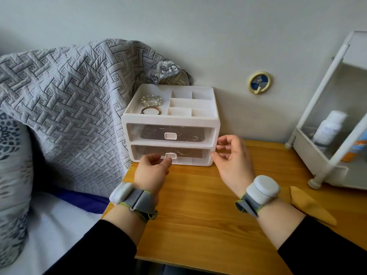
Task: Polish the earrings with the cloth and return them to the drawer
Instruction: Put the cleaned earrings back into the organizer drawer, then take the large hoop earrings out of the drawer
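Two drawers with clear fronts sit one above the other in a white organizer [170, 120], which stands at the back of a wooden table [198, 205], against the wall. Both drawers are closed. Through the upper drawer [139, 132] and the lower drawer [196, 154] I see small metal pieces [183, 152] on dark liners; they are too small to tell which are the earrings.

The left hand [152, 169] is in front of the organizer with curled fingers, and one fingertip reaches the white handle [171, 155] of the lower drawer. Whether it really holds the handle, I cannot tell. The right hand [234, 161] is just beside the right wall of the organizer. Its fingers are relaxed and spread, one fingertip touches the corner at the height of the lower drawer, and it holds nothing.

The yellow cloth [309, 205] lies folded on the table, well apart from the organizer on its right side. In the open top tray of the organizer lie a pearl bracelet [152, 100] and a gold bracelet [151, 110]. Farther right of the organizer stands a white rack [309, 151] with a white bottle [327, 128] in it. Left of the organizer hangs a grey quilt [69, 96], touching its side. On the wall, above and right of the organizer, is a round hook [259, 82].
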Demonstrator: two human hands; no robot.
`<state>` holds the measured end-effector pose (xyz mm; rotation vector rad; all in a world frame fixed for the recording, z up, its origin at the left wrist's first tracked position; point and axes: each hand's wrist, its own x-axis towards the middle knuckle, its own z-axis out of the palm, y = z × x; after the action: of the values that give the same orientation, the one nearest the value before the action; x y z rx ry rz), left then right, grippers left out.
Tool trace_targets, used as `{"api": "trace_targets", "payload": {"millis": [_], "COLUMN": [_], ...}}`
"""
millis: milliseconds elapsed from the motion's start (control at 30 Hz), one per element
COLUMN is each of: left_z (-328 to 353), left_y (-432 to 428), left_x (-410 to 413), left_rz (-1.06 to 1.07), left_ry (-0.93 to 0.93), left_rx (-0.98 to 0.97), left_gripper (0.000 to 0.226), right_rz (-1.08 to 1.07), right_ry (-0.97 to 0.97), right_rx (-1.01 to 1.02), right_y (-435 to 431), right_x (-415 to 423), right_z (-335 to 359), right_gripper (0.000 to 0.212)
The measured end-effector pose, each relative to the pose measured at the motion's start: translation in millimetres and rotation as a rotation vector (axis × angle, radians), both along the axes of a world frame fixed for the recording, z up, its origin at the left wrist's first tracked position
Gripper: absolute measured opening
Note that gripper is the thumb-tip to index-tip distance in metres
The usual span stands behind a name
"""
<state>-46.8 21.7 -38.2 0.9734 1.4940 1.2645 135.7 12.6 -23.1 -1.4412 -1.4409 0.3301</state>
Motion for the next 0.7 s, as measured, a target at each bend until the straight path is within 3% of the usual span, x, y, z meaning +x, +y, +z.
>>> {"api": "trace_targets", "payload": {"millis": [167, 400, 700], "left_z": [-2, -2, -6], "left_y": [4, 17, 30], "left_x": [6, 14, 16], "left_rz": [-0.013, 0.021, 0.06], "left_ry": [-0.229, -0.43, -0.349], "left_rx": [-0.085, -0.054, -0.053], "left_gripper": [0.037, 0.025, 0.02], "right_rz": [0.024, 0.082, 0.108], "right_ry": [0.048, 0.028, 0.056], "right_rx": [-0.08, -0.136, -0.16], "right_y": [-1, -2, -5], "right_x": [0, 5, 9], "right_z": [-3, 0, 6], "right_gripper": [0.044, 0.049, 0.047]}}
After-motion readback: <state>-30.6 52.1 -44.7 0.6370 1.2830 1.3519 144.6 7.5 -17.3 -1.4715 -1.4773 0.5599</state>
